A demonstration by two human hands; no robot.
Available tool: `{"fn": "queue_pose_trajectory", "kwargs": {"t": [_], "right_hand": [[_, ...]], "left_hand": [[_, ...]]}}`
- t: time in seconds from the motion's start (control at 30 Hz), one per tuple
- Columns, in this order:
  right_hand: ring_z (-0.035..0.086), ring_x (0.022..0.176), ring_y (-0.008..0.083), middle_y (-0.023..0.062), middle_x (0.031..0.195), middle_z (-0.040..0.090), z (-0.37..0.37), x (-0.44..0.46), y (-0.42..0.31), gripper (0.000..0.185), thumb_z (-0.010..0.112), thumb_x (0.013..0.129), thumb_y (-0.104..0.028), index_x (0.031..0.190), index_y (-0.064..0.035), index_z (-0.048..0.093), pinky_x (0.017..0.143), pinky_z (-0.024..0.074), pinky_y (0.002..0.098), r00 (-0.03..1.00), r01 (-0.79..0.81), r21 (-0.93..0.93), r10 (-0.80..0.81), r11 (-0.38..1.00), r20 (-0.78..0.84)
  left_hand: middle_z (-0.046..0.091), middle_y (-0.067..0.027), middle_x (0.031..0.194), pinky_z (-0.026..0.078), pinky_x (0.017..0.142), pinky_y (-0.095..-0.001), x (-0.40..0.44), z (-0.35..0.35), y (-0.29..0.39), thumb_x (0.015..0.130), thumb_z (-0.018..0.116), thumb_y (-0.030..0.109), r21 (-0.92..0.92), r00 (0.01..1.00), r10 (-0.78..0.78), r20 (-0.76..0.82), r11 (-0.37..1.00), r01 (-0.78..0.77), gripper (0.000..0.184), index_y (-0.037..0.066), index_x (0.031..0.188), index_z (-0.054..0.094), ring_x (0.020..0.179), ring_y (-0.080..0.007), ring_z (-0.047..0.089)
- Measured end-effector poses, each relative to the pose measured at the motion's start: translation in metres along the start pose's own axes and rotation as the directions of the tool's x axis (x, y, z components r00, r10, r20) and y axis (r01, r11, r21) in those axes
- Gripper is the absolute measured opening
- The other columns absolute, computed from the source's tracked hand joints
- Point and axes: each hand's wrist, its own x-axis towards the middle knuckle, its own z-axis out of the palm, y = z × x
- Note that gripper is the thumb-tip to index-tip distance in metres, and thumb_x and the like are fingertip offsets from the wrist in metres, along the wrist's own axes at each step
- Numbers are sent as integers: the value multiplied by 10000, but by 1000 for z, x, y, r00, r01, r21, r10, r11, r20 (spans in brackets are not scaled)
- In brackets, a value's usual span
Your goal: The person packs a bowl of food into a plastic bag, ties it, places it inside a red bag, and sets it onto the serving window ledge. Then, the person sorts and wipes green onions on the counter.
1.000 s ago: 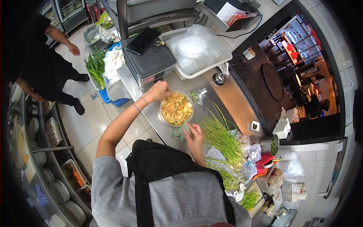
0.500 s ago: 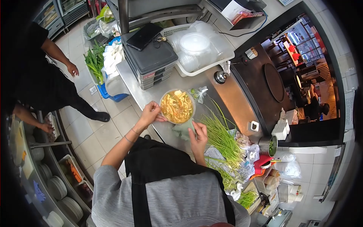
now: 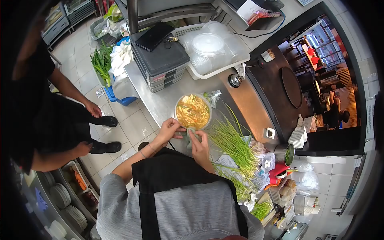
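Observation:
A round clear bowl of noodles in yellow-orange sauce (image 3: 193,111) stands on the steel counter (image 3: 160,105). My left hand (image 3: 170,130) is at the bowl's near left edge with its fingers pinched together; what they hold, if anything, is too small to tell. Close beside it, my right hand (image 3: 199,146) grips a green cloth (image 3: 189,131) against the bowl's near rim. More of the cloth lies below, partly hidden by the hands. Behind the bowl, to the right, sits a small knotted plastic bag with something green (image 3: 213,97).
Long green stalks (image 3: 235,149) lie right of my hands. Stacked grey drawers (image 3: 160,60) and a white basket of plastic lids (image 3: 218,72) stand at the back. A bell-shaped metal item (image 3: 235,80) is near the ledge. Another person (image 3: 44,100) stands at left.
My left hand has come down from over the bowl to its near edge, and my right hand has shifted left with the cloth. The other person has moved closer.

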Motion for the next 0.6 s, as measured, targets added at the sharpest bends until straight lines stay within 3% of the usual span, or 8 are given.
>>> {"fn": "queue_pose_trajectory", "kwargs": {"t": [0.27,0.37,0.47,0.6], "right_hand": [[519,913,298,159,990,482,6,-11,33,431,554,738,82,1142,-64,595,801,432,349,987,-78,-102,63,992,-147],[524,914,278,156,996,480,-2,-5,38,408,530,767,91,1140,-58,599,792,436,340,975,-129,-68,114,989,-193],[529,853,195,126,1006,476,-2,-6,47,340,509,821,84,1130,-27,599,716,434,279,928,-163,-3,152,987,-339],[523,814,173,117,1007,479,-5,-9,41,319,508,834,70,1126,-20,600,696,432,260,929,-148,42,153,988,-337]], "left_hand": [[550,-80,937,568,636,-341,1,-2,0,875,534,170,13,1000,0,14,1000,-1,162,24,905,472,875,-184,622],[551,-78,949,567,637,-337,2,-6,-1,876,545,189,33,999,-11,36,999,10,183,22,915,482,880,-175,616],[566,-59,958,558,642,-311,3,-14,-4,880,557,246,117,998,6,67,993,-14,214,42,922,511,861,-155,613],[585,-28,931,543,618,-279,-1,-16,-4,879,570,300,198,997,45,61,979,-56,254,59,958,551,832,-129,602]]}}
